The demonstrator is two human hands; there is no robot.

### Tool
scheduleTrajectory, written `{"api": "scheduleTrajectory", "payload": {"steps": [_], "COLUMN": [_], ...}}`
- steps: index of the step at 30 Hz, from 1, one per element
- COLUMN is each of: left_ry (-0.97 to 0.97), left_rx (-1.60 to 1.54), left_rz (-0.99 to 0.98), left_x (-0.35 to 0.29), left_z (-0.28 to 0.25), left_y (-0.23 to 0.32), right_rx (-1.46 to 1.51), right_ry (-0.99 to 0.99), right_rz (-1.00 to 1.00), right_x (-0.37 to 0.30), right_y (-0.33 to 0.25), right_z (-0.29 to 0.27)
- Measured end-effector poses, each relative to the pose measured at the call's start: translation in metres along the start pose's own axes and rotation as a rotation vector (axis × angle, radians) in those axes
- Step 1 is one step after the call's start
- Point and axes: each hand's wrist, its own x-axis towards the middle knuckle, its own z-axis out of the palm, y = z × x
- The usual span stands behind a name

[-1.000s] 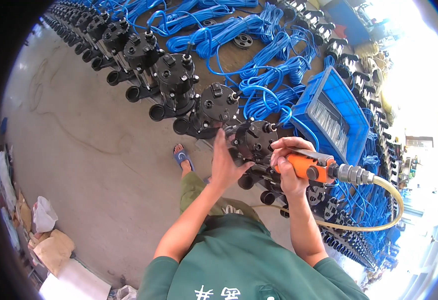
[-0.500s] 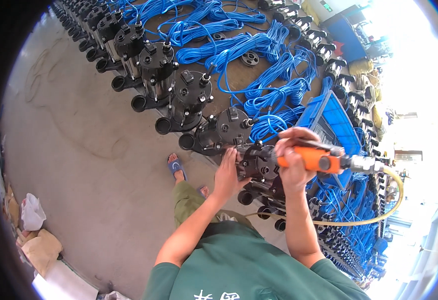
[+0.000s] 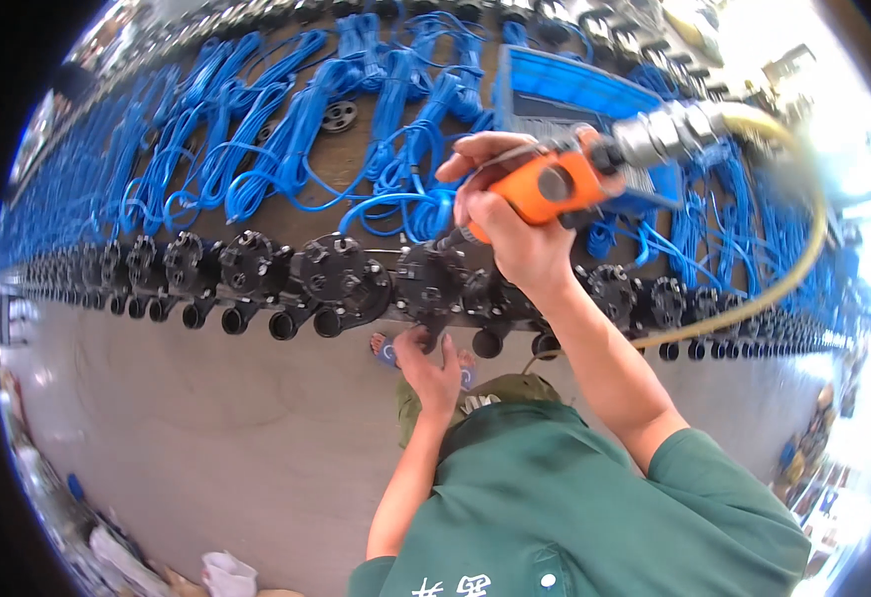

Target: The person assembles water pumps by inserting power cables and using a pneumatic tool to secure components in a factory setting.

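Note:
My right hand (image 3: 520, 224) is wrapped round an orange air driver (image 3: 545, 189), slightly blurred, with metal couplings and a yellowish hose (image 3: 793, 269) at its rear. The driver's nose points down-left to the far edge of a black pump (image 3: 430, 284) in a long row; whether its bit touches a screw I cannot tell. My left hand (image 3: 430, 373) grips the near side of this same pump at its outlet, the thumb raised and apart from the fingers. The outlet is partly hidden behind the hand.
More black pumps (image 3: 341, 274) stand close together on both sides. Behind them lie bundled blue cables (image 3: 306, 124), a black wheel (image 3: 339, 116) and a blue crate (image 3: 584, 75). A white bag (image 3: 228, 575) lies on the floor near the lower edge.
My view has turned, so the pump row now runs across the picture. My left hand has shifted to the pump's near side. The driver remains in my right hand, now tilted down-left.

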Motion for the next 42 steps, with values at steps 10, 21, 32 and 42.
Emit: {"api": "scheduleTrajectory", "payload": {"steps": [10,21,32,42], "left_ry": [-0.273,-0.223,-0.283,-0.303], "left_rx": [0.064,0.139,0.14,0.075], "left_rz": [0.091,0.162,0.201,0.192], "left_x": [0.004,-0.003,0.005,-0.001], "left_z": [0.052,0.06,0.056,0.055], "left_y": [-0.003,-0.011,-0.011,-0.032], "right_rx": [-0.253,-0.039,-0.147,-0.12], "right_ry": [-0.126,-0.127,-0.23,-0.262], "right_rz": [-0.086,0.055,0.098,0.179], "right_x": [-0.011,-0.075,-0.083,-0.092], "right_y": [0.053,-0.017,0.02,-0.003], "right_z": [-0.035,-0.065,-0.07,-0.077]}}
